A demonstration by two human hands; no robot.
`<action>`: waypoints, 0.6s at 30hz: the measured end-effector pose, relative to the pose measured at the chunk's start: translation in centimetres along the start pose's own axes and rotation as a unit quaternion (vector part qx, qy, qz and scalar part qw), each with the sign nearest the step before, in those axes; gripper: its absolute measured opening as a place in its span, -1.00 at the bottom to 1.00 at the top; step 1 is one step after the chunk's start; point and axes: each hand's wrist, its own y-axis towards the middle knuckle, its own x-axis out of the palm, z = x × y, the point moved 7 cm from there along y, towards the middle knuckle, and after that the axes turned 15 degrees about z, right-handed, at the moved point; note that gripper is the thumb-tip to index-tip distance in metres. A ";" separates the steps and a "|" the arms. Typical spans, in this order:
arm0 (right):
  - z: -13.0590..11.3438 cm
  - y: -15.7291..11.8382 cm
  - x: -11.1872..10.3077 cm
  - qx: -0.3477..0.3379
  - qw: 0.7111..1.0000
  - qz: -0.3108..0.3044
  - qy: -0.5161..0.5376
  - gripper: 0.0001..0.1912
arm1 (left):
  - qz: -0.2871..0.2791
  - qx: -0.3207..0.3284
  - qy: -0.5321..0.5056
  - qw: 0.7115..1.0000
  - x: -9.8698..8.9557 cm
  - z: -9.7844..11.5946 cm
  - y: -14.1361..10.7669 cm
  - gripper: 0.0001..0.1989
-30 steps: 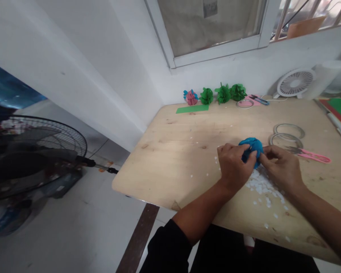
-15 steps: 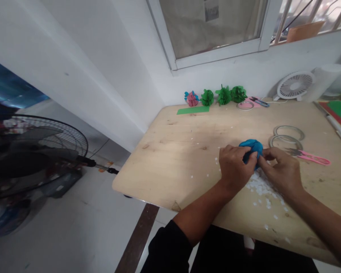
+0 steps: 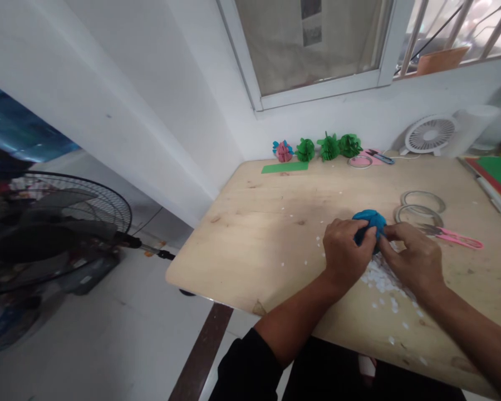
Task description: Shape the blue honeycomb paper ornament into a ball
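A round blue paper ball [image 3: 371, 218] is held between my two hands above the table. My left hand [image 3: 345, 248] grips its left side, thumb and fingers closed on it. From the right, my right hand [image 3: 415, 256] pinches the ball's edge with its fingertips, which partly hide the lower side. Small white paper bits [image 3: 382, 278] lie scattered under and around my hands. Pink-handled thread snips [image 3: 459, 238] rest just right of my right hand, beside two overlapping metal rings [image 3: 422, 209].
Along the wall stand several green paper balls [image 3: 329, 147] and a pink and blue one [image 3: 283, 151], behind a green strip [image 3: 284, 167]. Blue snips [image 3: 381, 156], a small white fan [image 3: 430, 135] and coloured sheets [image 3: 499, 172] sit at the back right. A floor fan [image 3: 58, 223] stands left.
The view has tilted up slightly, so everything sits a little lower. The blue ball has turned slightly between my fingers; both hands keep their hold on it.
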 end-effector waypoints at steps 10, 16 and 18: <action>0.8 0.1 0.0 0.066 0.998 0.002 0.011 -0.85 | 0.002 -0.119 -0.100 0.988 0.3 -1.6 0.1 -0.87; 1.1 0.0 0.1 0.084 0.996 0.001 0.012 -0.84 | -0.001 -0.175 -0.116 0.978 0.8 -2.7 0.0 -0.88; 1.1 -0.1 0.2 0.086 0.996 0.000 0.012 -0.84 | 0.005 -0.181 -0.119 0.976 0.8 -2.7 0.0 -0.90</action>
